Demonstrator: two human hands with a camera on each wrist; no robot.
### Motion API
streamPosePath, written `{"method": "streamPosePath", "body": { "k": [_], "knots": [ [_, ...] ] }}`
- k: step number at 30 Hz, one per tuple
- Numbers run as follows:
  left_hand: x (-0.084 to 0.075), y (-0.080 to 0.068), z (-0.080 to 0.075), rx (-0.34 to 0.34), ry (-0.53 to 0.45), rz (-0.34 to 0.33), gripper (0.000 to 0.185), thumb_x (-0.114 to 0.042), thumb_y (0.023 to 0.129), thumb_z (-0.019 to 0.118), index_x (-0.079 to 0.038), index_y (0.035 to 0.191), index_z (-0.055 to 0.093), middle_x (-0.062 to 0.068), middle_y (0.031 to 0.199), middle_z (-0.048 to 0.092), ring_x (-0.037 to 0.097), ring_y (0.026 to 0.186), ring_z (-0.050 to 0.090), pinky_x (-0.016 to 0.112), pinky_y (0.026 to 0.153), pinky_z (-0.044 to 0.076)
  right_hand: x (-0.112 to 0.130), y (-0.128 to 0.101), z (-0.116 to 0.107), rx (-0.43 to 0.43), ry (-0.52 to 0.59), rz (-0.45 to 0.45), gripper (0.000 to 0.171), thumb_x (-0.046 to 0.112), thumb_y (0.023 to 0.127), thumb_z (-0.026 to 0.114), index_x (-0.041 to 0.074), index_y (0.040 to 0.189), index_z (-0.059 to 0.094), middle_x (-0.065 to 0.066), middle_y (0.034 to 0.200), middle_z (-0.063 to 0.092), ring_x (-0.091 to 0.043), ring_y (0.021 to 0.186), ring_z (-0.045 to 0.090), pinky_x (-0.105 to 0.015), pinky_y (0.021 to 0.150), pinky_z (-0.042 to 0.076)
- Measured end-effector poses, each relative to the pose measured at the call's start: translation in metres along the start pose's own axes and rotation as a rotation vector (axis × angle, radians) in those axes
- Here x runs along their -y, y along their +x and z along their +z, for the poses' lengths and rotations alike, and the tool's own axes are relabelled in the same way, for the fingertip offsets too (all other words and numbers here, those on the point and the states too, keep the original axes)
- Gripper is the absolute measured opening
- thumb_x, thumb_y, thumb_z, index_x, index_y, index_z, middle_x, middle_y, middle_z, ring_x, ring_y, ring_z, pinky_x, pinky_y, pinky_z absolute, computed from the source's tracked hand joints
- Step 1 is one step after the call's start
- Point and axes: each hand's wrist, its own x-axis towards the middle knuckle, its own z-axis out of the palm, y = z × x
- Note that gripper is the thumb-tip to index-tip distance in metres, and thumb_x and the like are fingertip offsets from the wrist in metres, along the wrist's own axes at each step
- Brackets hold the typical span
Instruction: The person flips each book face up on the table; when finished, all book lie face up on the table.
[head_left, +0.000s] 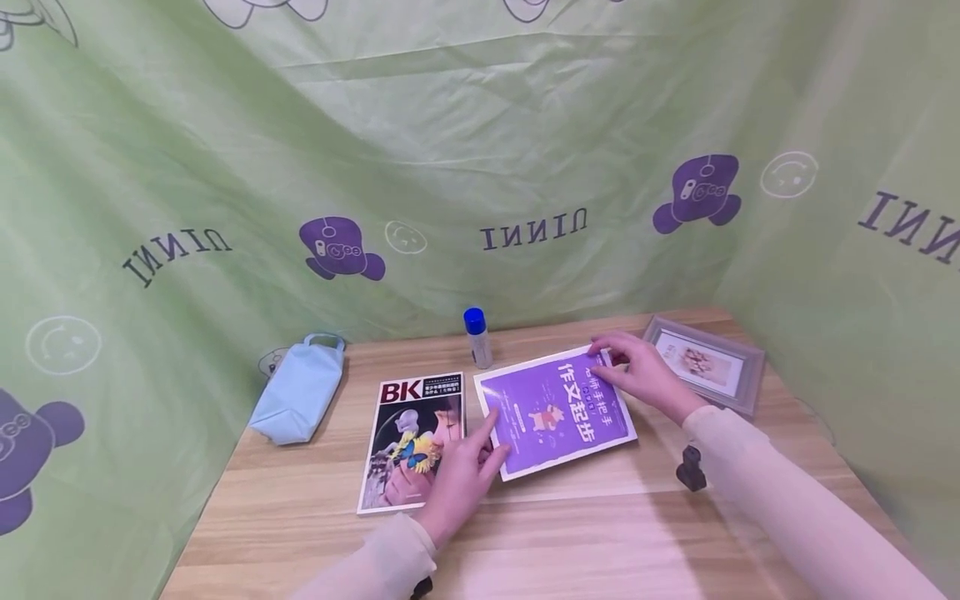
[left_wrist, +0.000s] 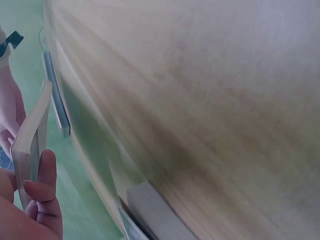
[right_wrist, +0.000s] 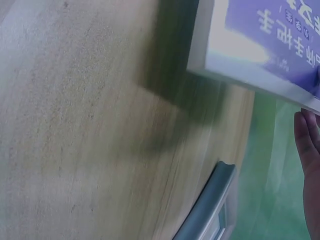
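Note:
A purple book with a white border (head_left: 525,417) is held above the table between both hands, tilted. My left hand (head_left: 462,475) grips its left edge, thumb on the cover; in the left wrist view the fingers (left_wrist: 47,170) curl under the book (left_wrist: 32,120). At the far right corner my right hand (head_left: 637,371) pinches the book, and in the right wrist view its fingers (right_wrist: 306,130) show beneath the book's edge (right_wrist: 240,65). A magazine-like book marked BK (head_left: 390,417) lies left of the purple one, partly covered by my left hand.
A blue-capped glue stick or bottle (head_left: 477,337) stands behind the books. The light blue pouch (head_left: 300,392) sits at the table's left edge. Beyond the right hand lies a grey picture frame (head_left: 738,392). Green printed cloth (head_left: 450,150) hangs behind the wooden table (head_left: 585,542).

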Motion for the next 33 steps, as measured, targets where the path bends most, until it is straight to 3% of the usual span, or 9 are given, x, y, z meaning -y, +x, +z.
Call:
{"method": "streamPosePath", "body": {
  "k": [13, 23, 33],
  "knots": [
    [0.003, -0.002, 0.011, 0.056, -0.021, -0.032, 0.069, -0.029, 0.101, 0.071, 0.005, 0.154, 0.044, -0.012, 0.074, 0.061, 0.0, 0.065, 0.061, 0.021, 0.056, 0.054, -0.004, 0.007, 0.005, 0.053, 0.007, 0.041, 0.027, 0.006, 0.091, 0.08, 0.004, 0.118, 0.076, -0.029, 0.142, 0.057, -0.038, 0.106, 0.068, -0.048, 0.09, 0.059],
    [0.005, -0.001, 0.016, 0.092, 0.007, -0.051, 0.072, -0.03, 0.1, 0.073, 0.007, 0.154, 0.043, -0.014, 0.069, 0.061, -0.001, 0.059, 0.059, 0.021, 0.055, 0.052, -0.01, 0.007, 0.013, 0.075, -0.022, 0.08, 0.027, 0.006, 0.092, 0.078, 0.006, 0.119, 0.077, -0.032, 0.147, 0.052, -0.04, 0.105, 0.069, -0.049, 0.09, 0.059],
    [0.01, -0.003, 0.027, 0.137, 0.01, -0.106, 0.074, -0.031, 0.099, 0.074, 0.01, 0.153, 0.043, -0.014, 0.067, 0.061, 0.0, 0.057, 0.056, 0.022, 0.052, 0.049, -0.014, 0.003, 0.024, 0.11, -0.101, 0.067, 0.029, 0.004, 0.092, 0.077, 0.006, 0.121, 0.077, -0.028, 0.135, 0.063, -0.041, 0.109, 0.067, -0.058, 0.097, 0.053]
  ]
}}
